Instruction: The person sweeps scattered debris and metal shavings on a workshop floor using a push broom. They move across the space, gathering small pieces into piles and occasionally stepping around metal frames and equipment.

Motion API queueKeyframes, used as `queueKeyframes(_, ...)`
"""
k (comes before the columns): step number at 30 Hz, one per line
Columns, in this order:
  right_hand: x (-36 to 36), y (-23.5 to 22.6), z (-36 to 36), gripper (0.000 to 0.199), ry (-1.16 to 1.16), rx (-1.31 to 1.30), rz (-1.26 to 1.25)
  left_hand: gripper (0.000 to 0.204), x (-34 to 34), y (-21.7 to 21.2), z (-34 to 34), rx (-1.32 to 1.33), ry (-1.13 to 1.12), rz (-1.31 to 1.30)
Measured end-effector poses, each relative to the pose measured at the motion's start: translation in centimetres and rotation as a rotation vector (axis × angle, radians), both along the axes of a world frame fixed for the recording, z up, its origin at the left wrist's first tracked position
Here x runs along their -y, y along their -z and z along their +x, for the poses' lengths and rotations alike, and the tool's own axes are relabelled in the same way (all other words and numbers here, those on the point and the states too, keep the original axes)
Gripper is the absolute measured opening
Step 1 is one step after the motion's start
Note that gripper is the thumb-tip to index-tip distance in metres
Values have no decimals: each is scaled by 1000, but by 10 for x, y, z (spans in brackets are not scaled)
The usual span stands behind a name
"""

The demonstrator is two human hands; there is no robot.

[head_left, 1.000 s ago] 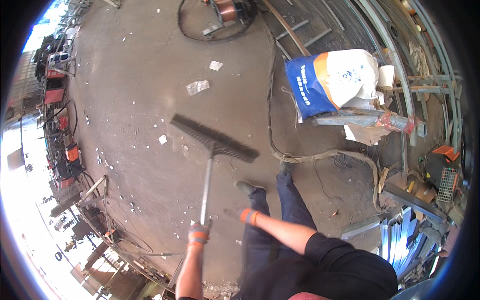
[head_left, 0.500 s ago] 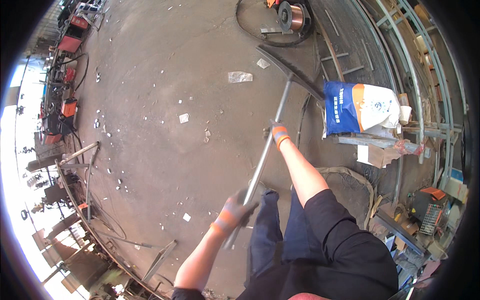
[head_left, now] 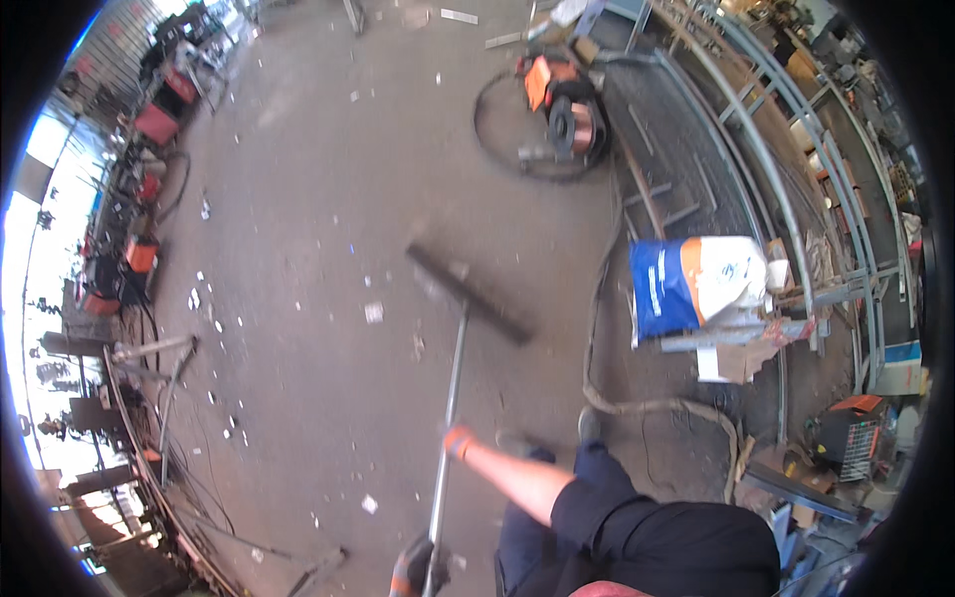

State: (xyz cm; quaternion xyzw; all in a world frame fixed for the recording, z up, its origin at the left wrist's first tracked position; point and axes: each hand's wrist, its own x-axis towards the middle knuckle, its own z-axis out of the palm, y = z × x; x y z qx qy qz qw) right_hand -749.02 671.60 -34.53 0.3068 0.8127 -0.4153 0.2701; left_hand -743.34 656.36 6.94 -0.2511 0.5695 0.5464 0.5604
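I hold a push broom (head_left: pixel 468 297) with a wide dark head and a long silver metal handle. My right hand (head_left: pixel 459 440), in a grey and orange glove, is closed round the middle of the handle. Lower down, near its end, my left hand (head_left: pixel 414 567) in a matching glove grips the pole; the lower edge cuts off part of it. The broom head is blurred by motion, so I cannot tell whether it touches the brown floor (head_left: pixel 298 249). A square paper scrap (head_left: pixel 373 312) lies to the left of the head.
Right of me, a blue, orange and white sack (head_left: pixel 696 284) lies by metal frames. A hose (head_left: pixel 637 406) curves along the floor toward an orange machine with a wire spool (head_left: pixel 575 127). Welding machines (head_left: pixel 139 254) line the left, with small white scraps (head_left: pixel 196 298) nearby.
The broom head has swung away from the sack, leftward and nearer to me. Both hands have moved left and lower in view, still on the handle. The whole view has shifted.
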Motion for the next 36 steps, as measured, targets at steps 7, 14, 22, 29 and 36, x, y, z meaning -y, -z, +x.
queueKeyframes(7,68,-84,49,40,-140,-235,-379,54,53,-79,75,-75,-6,-183)
queueKeyframes(14,-15,-71,169,30,124,-356,-204,61,20,-84,148,-58,-115,-21)
queueKeyframes(22,-59,1,75,30,847,-16,-587,60,28,-113,-57,-376,766,24)
queueKeyframes(29,189,-48,-69,25,733,146,-447,53,181,-168,-143,-234,311,-333)
queueKeyframes(36,375,-142,-160,28,757,251,-830,58,295,-224,-146,-389,236,-569)
